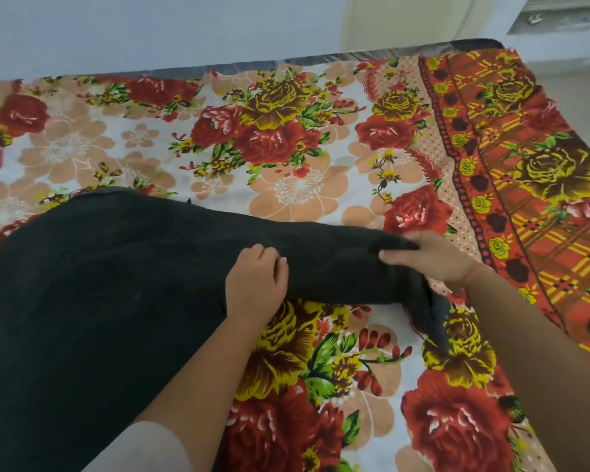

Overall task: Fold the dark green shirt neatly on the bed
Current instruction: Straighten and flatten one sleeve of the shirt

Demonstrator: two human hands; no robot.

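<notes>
Dark green shirt (92, 287) spread on the floral bed (300, 185), one end gathered for folding.

One shirt is counted, two hands: the left hand (256, 281) is pressed on the cloth, fingers curled, apparently anchoring it; the narrow end is pinched by the right hand (433, 257).

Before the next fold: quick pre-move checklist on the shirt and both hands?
1. Right hand gripping the dark green shirt at its narrow end: ok.
2. Left hand on the cloth mid-span: ok; pinching or only pressing: cannot tell.
3. Shirt lying flat: not ok, the narrow end is bunched and a flap hangs below the right hand.
4. Shirt fully on the floral bedsheet: cannot tell, it runs out of frame at left.
5. Bare sheet beyond the shirt for folding: ok.
</notes>
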